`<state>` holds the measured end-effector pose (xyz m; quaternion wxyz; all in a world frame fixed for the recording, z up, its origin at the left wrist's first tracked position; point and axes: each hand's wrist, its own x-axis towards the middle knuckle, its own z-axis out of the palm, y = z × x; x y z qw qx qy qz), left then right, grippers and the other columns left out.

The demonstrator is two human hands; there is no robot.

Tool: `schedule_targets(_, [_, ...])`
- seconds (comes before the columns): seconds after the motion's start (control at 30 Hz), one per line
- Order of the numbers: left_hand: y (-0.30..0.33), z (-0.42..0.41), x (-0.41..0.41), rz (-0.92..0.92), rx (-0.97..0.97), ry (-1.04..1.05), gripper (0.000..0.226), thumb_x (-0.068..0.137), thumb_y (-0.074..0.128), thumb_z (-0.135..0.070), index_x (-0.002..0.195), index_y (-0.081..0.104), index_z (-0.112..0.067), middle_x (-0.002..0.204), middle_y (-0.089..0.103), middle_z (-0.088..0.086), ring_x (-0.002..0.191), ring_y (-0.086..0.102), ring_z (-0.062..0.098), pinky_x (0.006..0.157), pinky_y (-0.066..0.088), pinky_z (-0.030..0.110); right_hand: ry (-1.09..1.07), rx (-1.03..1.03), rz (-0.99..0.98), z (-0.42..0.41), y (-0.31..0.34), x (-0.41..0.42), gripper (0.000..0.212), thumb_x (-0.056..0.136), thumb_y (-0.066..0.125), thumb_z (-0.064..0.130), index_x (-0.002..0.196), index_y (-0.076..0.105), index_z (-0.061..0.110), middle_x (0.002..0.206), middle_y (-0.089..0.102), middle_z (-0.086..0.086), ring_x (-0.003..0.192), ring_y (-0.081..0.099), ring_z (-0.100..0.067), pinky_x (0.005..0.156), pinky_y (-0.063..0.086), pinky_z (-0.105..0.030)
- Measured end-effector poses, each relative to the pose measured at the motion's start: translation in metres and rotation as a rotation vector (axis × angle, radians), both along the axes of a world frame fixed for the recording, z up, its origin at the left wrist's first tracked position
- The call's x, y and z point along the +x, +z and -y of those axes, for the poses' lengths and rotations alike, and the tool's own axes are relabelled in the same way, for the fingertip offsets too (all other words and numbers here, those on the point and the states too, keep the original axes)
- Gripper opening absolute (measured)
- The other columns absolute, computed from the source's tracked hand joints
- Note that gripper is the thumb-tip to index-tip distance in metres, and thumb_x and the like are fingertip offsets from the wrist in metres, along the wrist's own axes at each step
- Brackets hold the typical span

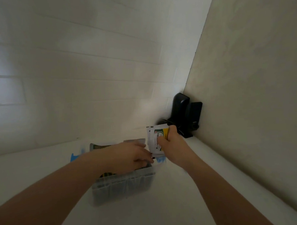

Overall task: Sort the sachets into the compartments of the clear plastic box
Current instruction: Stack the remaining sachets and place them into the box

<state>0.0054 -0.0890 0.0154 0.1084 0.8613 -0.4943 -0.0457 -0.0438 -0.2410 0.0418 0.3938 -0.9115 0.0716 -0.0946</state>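
**Sachets in hand above the box, both hands at its far edge**

The clear plastic box [123,186] sits low in the centre of the frame on the white worktop [43,172], its near wall blurred, its upright dividers just visible through the plastic. Dark sachets [101,146] stand out of its far compartments; their print is too smeared to read. Just right of the box's upper corner, the right hand [171,144] is closed around a small fan of white sachets [156,136], the front one carrying a green and yellow label. The left hand [131,155] reaches across the box with fingers curled down over the right-hand compartment, touching or nearly touching the lower edge of the held sachets; whether it grips anything cannot be told. A blue scrap [160,159] shows between the hands, and another at the box's left side. A dark device [184,115] stands in the corner behind, right of centre.

The risk appears to be the fan itself: pulling one sachet loose could drag its neighbours out onto the worktop or into the wrong compartment. The box looks light, so a downward push might shift it.
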Motion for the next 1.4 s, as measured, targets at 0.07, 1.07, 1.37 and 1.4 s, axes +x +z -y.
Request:
schedule_targets(0.07, [-0.003, -0.002, 0.003, -0.032, 0.032, 0.022, 0.035, 0.094, 0.037, -0.033, 0.127, 0.049, -0.030, 0.135, 0.050, -0.003, 0.126, 0.040, 0.013, 0.107, 0.033, 0.034, 0.003, -0.015, -0.023, 0.001, 0.002, 0.001, 0.014, 0.094, 0.042, 0.019, 0.097, 0.032, 0.009, 0.094, 0.053, -0.007, 0.081, 0.058, -0.021, 0.072, 0.054, -0.040])
schedule_targets(1.07, [-0.016, -0.018, 0.005, 0.084, 0.008, 0.048, 0.036, 0.086, 0.038, -0.045, 0.106, 0.065, -0.032, 0.125, 0.053, -0.006, 0.120, 0.039, 0.017, 0.099, 0.037, 0.035, 0.251, -0.688, -0.376, -0.036, 0.010, 0.018, 0.019, 0.080, 0.058, 0.017, 0.064, 0.050, 0.010, 0.054, 0.048, -0.002, 0.050, 0.054, -0.016, 0.049, 0.047, -0.024])
schedule_targets(1.37, [-0.013, -0.016, -0.001, 0.024, 0.008, 0.104, 0.039, 0.082, 0.037, -0.039, 0.097, 0.069, -0.023, 0.104, 0.067, -0.003, 0.093, 0.060, 0.014, 0.085, 0.047, 0.034, 0.288, -0.822, -0.359, -0.046, 0.002, 0.020, 0.026, 0.086, 0.052, 0.015, 0.108, 0.056, 0.001, 0.107, 0.062, -0.017, 0.087, 0.056, -0.029, 0.066, 0.037, -0.028])
schedule_targets(1.4, [-0.013, -0.016, -0.001, 0.020, -0.004, 0.121, 0.041, 0.080, 0.035, -0.038, 0.096, 0.070, -0.023, 0.100, 0.070, -0.003, 0.090, 0.061, 0.015, 0.084, 0.048, 0.034, 0.287, -0.805, -0.347, -0.044, 0.004, 0.018, 0.028, 0.088, 0.051, 0.015, 0.111, 0.053, 0.000, 0.112, 0.060, -0.018, 0.092, 0.057, -0.029, 0.064, 0.038, -0.026])
